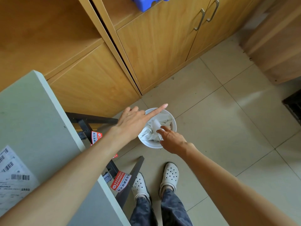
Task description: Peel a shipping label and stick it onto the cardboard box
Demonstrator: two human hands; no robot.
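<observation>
Both my arms reach out over a white waste bin [174,121] on the floor, filled with crumpled white backing paper [151,132]. My left hand [135,121] hovers at the bin's left rim, index finger pointing out, holding nothing. My right hand [171,139] hangs over the bin's near right rim with fingers spread, and a white paper piece [156,123] lies just beyond its fingertips, apart from them. A sheet of shipping labels [11,175] with barcodes lies on the grey table [37,115] at the lower left. No cardboard box is in view.
Wooden cabinets [156,46] stand behind the bin. The table's dark metal legs [130,180] carry red stickers [120,181]. My feet in white clogs [169,176] stand on the tiled floor [228,128]. A blue plastic object [146,2] sits on a cabinet shelf.
</observation>
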